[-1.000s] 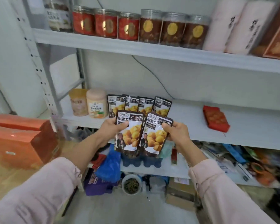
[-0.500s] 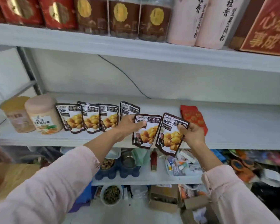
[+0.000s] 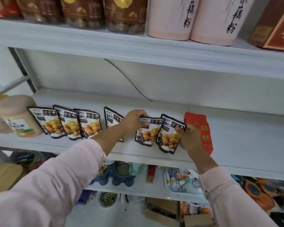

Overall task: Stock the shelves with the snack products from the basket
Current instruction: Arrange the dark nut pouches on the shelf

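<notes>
On the white middle shelf (image 3: 236, 145) stand several dark snack pouches with yellow chestnuts printed on them. Three (image 3: 67, 123) lean in a row at the left, and a fourth (image 3: 111, 118) stands behind my left forearm. My left hand (image 3: 134, 120) pinches the top of a fifth pouch (image 3: 147, 133). My right hand (image 3: 188, 138) grips the right edge of a sixth pouch (image 3: 169, 136). Both held pouches stand side by side at the shelf surface. The basket is out of view.
A red packet (image 3: 202, 126) lies just right of my right hand. Two pale tubs (image 3: 18, 117) stand at the shelf's left end. Jars (image 3: 125, 13), pink canisters (image 3: 170, 18) and a red box (image 3: 275, 28) fill the shelf above. Cluttered lower shelves (image 3: 154, 187) sit below.
Both hands moved forward and down with the two pouches, from in front of the shelf onto it, beside the fourth pouch. The camera came closer.
</notes>
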